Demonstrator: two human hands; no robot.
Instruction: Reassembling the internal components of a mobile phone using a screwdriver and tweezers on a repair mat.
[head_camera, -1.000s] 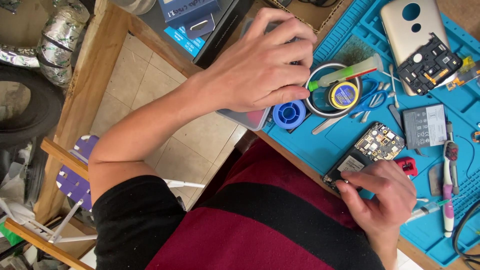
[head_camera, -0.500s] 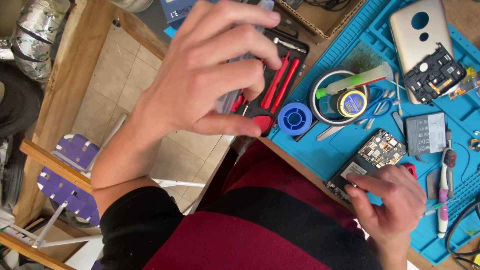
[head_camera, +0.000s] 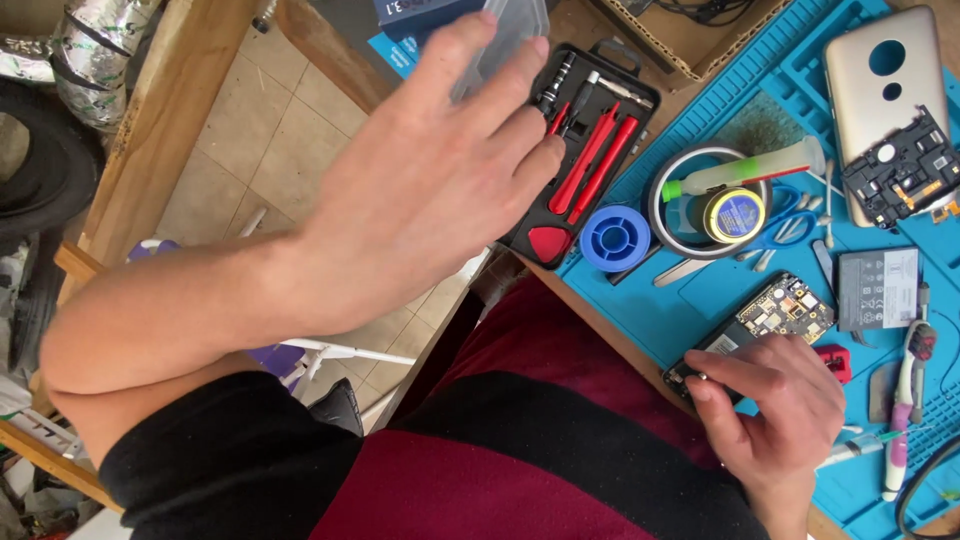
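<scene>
Your left hand (head_camera: 440, 170) is spread flat and wide over the black tool case (head_camera: 540, 215), which lies just left of the blue solder spool (head_camera: 614, 238). The grip is open and holds nothing: the fingertips lie across the red pry tools (head_camera: 598, 150), and the longest finger reaches the clear plastic lid (head_camera: 500, 30) at the case's far side, up and left of the spool. Your right hand (head_camera: 775, 400) is below and right of the spool, near the counter's (head_camera: 600, 320) front edge. Its grip is narrow, with thumb and forefinger pinched on the near end of the opened phone (head_camera: 775, 312), which lies circuit board up on the blue silicone mat (head_camera: 720, 285). The gold back cover (head_camera: 880, 90) sits well to the upper right of the spool and the loose battery (head_camera: 877, 288) to its right, both apart from the phone. This looks like the step of choosing a tool while the phone is held steady. You have not closed on any tool yet, and your palm hides part of the tray, so I cannot tell which tool you are feeling for. The next move calls for narrowing the left grip onto a single tool and lifting it straight out of its slot without disturbing its neighbours. Keep the right-hand pinch steady so the phone does not slide on the mat.
</scene>
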